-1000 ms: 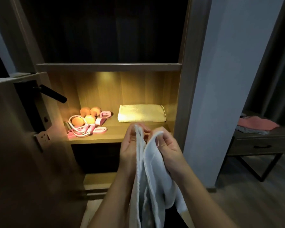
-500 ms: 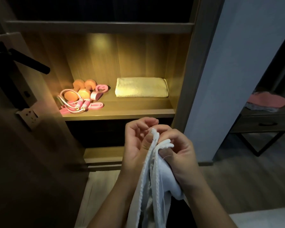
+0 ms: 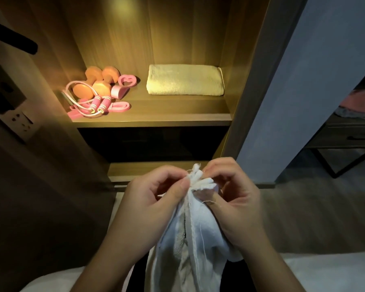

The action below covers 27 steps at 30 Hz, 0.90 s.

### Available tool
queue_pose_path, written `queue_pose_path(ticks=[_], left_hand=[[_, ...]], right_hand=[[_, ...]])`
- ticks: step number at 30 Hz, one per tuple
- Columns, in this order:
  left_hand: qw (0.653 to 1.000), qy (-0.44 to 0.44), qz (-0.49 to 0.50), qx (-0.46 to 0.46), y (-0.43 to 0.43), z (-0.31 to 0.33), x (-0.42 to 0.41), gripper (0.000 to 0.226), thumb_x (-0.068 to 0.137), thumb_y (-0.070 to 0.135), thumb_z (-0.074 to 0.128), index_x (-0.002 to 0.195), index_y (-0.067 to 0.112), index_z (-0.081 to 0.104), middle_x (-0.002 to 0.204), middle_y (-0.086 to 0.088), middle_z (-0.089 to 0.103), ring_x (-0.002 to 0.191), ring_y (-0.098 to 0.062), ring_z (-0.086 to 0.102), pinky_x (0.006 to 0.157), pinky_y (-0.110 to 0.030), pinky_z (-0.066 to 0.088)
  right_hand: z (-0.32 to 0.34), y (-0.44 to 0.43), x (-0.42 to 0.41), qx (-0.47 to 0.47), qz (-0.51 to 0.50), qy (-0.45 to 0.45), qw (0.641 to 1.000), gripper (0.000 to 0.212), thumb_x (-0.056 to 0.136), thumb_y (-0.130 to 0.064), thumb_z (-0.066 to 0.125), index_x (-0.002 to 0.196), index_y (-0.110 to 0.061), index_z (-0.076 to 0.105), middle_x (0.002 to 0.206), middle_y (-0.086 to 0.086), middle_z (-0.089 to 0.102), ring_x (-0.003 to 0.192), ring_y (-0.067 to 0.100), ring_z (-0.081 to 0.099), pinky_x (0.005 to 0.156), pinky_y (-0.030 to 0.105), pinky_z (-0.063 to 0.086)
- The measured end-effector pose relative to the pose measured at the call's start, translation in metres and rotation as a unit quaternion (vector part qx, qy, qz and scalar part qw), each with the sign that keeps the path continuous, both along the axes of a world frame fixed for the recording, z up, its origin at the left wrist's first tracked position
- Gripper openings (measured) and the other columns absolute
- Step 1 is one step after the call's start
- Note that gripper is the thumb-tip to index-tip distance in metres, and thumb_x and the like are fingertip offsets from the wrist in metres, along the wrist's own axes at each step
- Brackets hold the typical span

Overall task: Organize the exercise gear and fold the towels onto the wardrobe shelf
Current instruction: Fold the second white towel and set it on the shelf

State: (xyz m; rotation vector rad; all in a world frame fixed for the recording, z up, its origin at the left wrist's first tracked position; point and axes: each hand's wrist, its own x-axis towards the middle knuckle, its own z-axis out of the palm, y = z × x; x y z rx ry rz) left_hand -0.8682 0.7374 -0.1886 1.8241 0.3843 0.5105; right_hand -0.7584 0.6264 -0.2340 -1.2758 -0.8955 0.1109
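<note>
A white towel [image 3: 190, 245] hangs down in front of me, its top corners bunched together. My left hand [image 3: 156, 199] and my right hand [image 3: 232, 199] both pinch those corners, below the lit wardrobe shelf [image 3: 152, 119]. On the shelf a folded cream towel [image 3: 184, 82] lies at the right. At the left sit orange dumbbells [image 3: 97, 81], a pink skipping rope [image 3: 93, 104], a pink heart-shaped grip [image 3: 127, 80] and a pink band [image 3: 119, 106].
The wardrobe door [image 3: 19, 165] with a black handle [image 3: 15, 42] stands open at the left. A pale wall [image 3: 303, 91] rises at the right, beside a dark side table [image 3: 354, 133] with pink cloth [image 3: 360, 101] on it. A white surface [image 3: 325, 272] lies along the bottom.
The view has tipped downward and closer, so the shelf sits higher in frame. My hands have lowered with the towel and gathered its corners more tightly together.
</note>
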Motion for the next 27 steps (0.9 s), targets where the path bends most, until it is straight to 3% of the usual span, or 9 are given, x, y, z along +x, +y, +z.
queue_pose_path(ticks=[4, 10, 16, 20, 25, 27], left_hand=[[1.000, -0.009, 0.018, 0.009, 0.001, -0.007, 0.000, 0.022, 0.081, 0.039, 0.057, 0.091, 0.030, 0.074, 0.085, 0.015, 0.073, 0.083, -0.003, 0.069, 0.071, -0.015, 0.053], [0.999, 0.005, 0.026, 0.030, 0.002, -0.017, 0.000, 0.023, 0.082, 0.038, 0.056, 0.093, 0.029, 0.074, 0.085, 0.017, 0.072, 0.084, -0.002, 0.068, 0.071, -0.014, 0.053], [0.988, 0.002, 0.028, 0.152, -0.002, -0.016, -0.002, 0.018, 0.086, 0.039, 0.059, 0.099, 0.035, 0.071, 0.088, 0.023, 0.071, 0.088, 0.004, 0.066, 0.074, -0.012, 0.052], [0.974, -0.014, 0.023, 0.223, -0.002, -0.013, -0.005, 0.016, 0.085, 0.037, 0.064, 0.101, 0.037, 0.066, 0.093, 0.029, 0.066, 0.090, 0.008, 0.063, 0.075, -0.006, 0.049], [0.978, -0.020, 0.044, 0.201, -0.003, -0.016, -0.006, 0.006, 0.090, 0.029, 0.065, 0.095, 0.032, 0.066, 0.085, 0.021, 0.067, 0.085, -0.001, 0.066, 0.070, -0.018, 0.054], [0.978, 0.000, 0.055, 0.201, -0.003, -0.020, -0.010, 0.011, 0.087, 0.023, 0.067, 0.092, 0.029, 0.060, 0.087, 0.017, 0.065, 0.085, -0.004, 0.066, 0.065, -0.022, 0.055]], right_hand=[[0.001, -0.005, -0.002, -0.058, 0.031, 0.068, 0.996, 0.022, 0.076, -0.025, 0.074, 0.095, -0.031, 0.064, 0.092, -0.002, 0.067, 0.085, 0.015, 0.065, 0.072, 0.021, 0.052], [0.001, -0.008, 0.000, -0.063, 0.054, 0.054, 0.995, 0.018, 0.074, -0.021, 0.075, 0.088, -0.022, 0.063, 0.088, 0.000, 0.060, 0.081, 0.021, 0.060, 0.072, 0.032, 0.049], [-0.001, -0.009, 0.000, -0.052, 0.091, 0.099, 0.989, 0.017, 0.075, -0.021, 0.074, 0.090, -0.022, 0.066, 0.109, 0.002, 0.066, 0.103, 0.019, 0.064, 0.084, 0.027, 0.050], [0.001, -0.010, 0.001, -0.052, 0.097, 0.131, 0.985, 0.019, 0.072, -0.021, 0.075, 0.088, -0.019, 0.064, 0.097, 0.000, 0.068, 0.093, 0.014, 0.066, 0.078, 0.025, 0.052], [0.002, -0.010, 0.006, -0.094, 0.094, 0.155, 0.979, 0.033, 0.073, -0.009, 0.076, 0.102, -0.019, 0.063, 0.088, -0.005, 0.067, 0.083, 0.009, 0.065, 0.072, 0.020, 0.052], [-0.002, -0.014, 0.014, -0.153, 0.101, 0.156, 0.971, 0.027, 0.082, -0.007, 0.071, 0.103, -0.024, 0.068, 0.090, -0.007, 0.069, 0.085, 0.009, 0.067, 0.071, 0.020, 0.053]])
